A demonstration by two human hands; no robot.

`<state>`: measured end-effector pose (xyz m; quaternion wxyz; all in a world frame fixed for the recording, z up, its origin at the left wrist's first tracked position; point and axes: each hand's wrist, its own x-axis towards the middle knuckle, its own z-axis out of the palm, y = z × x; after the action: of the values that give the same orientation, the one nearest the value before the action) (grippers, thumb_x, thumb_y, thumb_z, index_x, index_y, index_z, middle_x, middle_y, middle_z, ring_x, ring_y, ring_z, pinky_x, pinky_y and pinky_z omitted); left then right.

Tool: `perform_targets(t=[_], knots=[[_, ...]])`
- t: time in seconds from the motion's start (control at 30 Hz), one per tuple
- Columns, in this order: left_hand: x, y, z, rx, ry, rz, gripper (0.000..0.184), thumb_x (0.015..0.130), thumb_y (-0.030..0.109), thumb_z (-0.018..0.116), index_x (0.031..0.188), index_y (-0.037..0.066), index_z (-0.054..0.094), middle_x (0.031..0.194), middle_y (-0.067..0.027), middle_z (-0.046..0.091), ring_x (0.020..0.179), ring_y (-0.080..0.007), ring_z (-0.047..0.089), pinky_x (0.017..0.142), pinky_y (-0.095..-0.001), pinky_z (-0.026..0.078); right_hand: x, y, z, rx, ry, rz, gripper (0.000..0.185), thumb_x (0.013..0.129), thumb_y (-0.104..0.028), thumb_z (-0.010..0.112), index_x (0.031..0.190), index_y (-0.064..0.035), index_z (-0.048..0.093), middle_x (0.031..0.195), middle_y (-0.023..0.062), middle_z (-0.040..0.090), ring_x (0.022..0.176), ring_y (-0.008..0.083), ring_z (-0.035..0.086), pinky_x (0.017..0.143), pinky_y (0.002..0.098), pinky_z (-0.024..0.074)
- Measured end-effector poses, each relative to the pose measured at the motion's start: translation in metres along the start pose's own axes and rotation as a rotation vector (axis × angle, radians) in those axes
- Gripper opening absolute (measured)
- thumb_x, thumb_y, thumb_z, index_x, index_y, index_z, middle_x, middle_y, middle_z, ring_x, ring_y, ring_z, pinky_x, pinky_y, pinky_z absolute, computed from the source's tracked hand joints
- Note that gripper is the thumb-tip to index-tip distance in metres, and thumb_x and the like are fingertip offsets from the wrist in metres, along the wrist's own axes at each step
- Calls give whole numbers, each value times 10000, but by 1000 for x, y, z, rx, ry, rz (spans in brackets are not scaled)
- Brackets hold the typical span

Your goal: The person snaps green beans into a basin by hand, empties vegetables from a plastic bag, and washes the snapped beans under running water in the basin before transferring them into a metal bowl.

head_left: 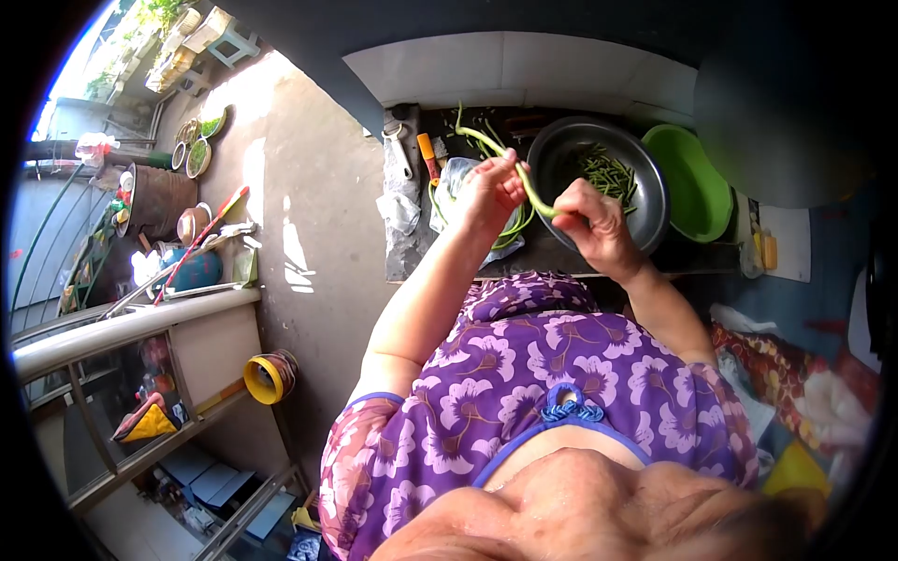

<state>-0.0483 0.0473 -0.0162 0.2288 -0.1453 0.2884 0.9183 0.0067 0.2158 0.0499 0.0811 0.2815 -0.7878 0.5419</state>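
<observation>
A long green bean point(536, 194) is stretched between my two hands, over the near left rim of a dark round bowl point(653, 221). My left hand point(490, 192) pinches it near the middle, and its free end curls up to the left. At the other end, my right hand point(601, 224) has its fingers closed on the bean tip. Short cut bean pieces point(608, 176) lie in the bowl. Behind and below my left hand are more long beans point(510, 232) on a clear plastic bag point(456, 174).
A green basin point(693, 182) stands right of the bowl. An orange-handled tool point(427, 156) and a white-handled peeler-like tool point(399, 154) lie left on the dark counter point(404, 257). A yellow bucket point(266, 379) stands on the floor at left.
</observation>
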Motion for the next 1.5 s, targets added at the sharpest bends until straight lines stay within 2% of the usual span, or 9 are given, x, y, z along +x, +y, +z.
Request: perform_targets(t=[0.33,0.53,0.7,0.73,0.93,1.07,1.23,1.37,1.5], knots=[[-16,0,-22,182,-86,47,95,905,128,608,867,45,581,801,-21,603,758,-105,583,715,-215,450,-5,7,22,322,-452,170,98,886,-93,600,838,-7,601,740,86,553,665,166,540,630,278,435],[-33,14,-21,175,-159,54,109,928,166,575,902,61,586,800,-17,611,734,-80,568,721,-213,448,29,32,23,-22,102,309,187,922,-82,547,756,-8,499,671,6,508,632,73,471,576,238,387],[-29,20,-36,134,-138,54,137,936,169,561,1000,48,567,860,-17,621,765,-83,602,733,-222,491,83,89,4,-156,244,146,241,906,-120,599,1131,-37,577,849,26,607,691,73,488,665,227,442],[-29,20,-34,136,-113,77,154,941,174,551,1017,40,562,889,-37,627,791,-92,608,739,-228,496,88,104,8,-581,332,-39,281,887,-131,628,1141,-34,557,929,46,614,742,108,518,715,258,459],[-20,18,-40,164,-151,180,202,956,186,528,1088,38,565,951,-62,641,842,-95,590,761,-209,456,42,51,17,801,-466,1080,383,984,-338,403,1148,-32,566,863,43,629,743,129,588,684,250,481],[-16,13,-39,202,-80,204,243,953,204,535,1127,35,550,1022,-89,648,841,-97,572,748,-241,453,14,66,24,989,-449,1017,308,971,-296,420,1005,-35,579,766,3,579,678,112,547,640,286,478],[-12,17,-31,-47,24,300,300,973,268,485,1158,33,501,1034,-152,645,1023,-273,610,940,-381,476,-2,74,48,266,-134,687,230,950,-229,401,834,-62,509,566,-68,306,445,37,257,393,198,236],[-8,-26,-25,-74,-83,374,223,985,247,460,1055,42,511,897,-145,659,976,-282,634,935,-382,477,-5,140,47,1236,336,1301,207,912,-189,430,730,-93,451,521,-53,272,387,63,208,361,230,169],[-10,-24,-21,24,-72,396,222,990,251,449,1023,56,550,941,-154,678,999,-262,627,944,-385,451,-8,125,38,1003,202,1201,195,931,-215,465,907,-48,561,663,2,543,554,89,473,502,233,397]])
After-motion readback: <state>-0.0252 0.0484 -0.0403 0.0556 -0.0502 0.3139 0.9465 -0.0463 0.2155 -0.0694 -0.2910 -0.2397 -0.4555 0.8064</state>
